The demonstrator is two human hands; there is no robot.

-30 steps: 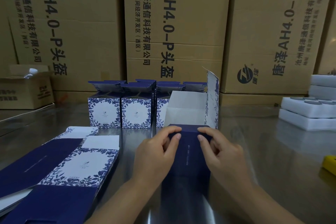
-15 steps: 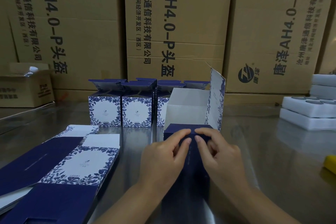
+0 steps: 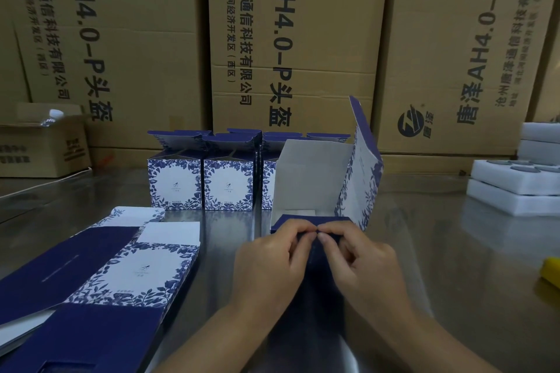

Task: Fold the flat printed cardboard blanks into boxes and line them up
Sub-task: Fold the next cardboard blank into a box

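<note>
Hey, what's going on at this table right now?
A person is folding a printed blue-and-white box on a metal table. The left hand and right hand pinch its dark blue panel together at the near edge, while one floral flap stands up on the right. Finished boxes sit in a row behind it, and flat blanks wait on the left.

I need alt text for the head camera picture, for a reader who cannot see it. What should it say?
Two bare hands, left hand and right hand, pinch the dark blue near edge of a half-folded box on a shiny metal table. Finished blue-and-white floral boxes stand in a row behind it; flat blanks lie on the left, brown cartons fill the background.
</note>
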